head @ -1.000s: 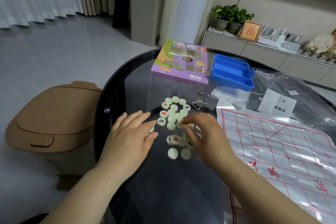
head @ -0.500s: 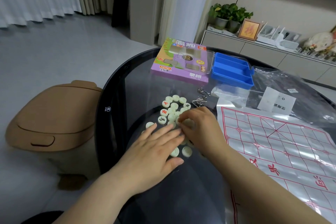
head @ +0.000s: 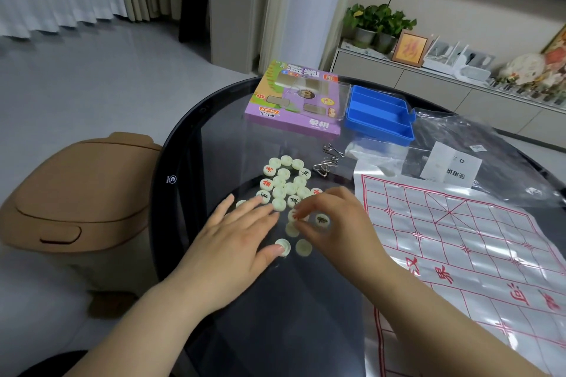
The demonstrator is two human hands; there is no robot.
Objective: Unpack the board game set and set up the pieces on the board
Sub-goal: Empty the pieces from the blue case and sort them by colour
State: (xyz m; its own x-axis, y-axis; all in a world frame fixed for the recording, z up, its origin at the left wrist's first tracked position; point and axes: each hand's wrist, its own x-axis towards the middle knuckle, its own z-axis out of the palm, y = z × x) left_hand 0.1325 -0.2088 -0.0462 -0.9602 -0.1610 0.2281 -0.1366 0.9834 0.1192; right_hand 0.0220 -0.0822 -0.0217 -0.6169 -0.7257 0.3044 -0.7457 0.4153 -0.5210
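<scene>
Pieces (head: 284,184) are lying clustered left of centre on the round dark glass counter (head: 275,315). Left hand (head: 232,239) is resting flat on them, fingers released. Right hand (head: 337,223) fingers are pinching a red-marked piece (head: 294,217). Board sheet (head: 459,239) is lying along the right edge, with the box (head: 291,107) and blue tray (head: 379,116) at the far edge. A tan bin (head: 76,193) is standing on the floor (head: 92,86).

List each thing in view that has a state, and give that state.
board sheet, spread out, bare
pieces, heaped loose on the table, none on the board sheet
left hand, flat, fingers straight, resting on the pieces
right hand, fingers curled, pinching one piece
blue tray, open, empty
purple box, lying flat
bin, lid shut
</scene>
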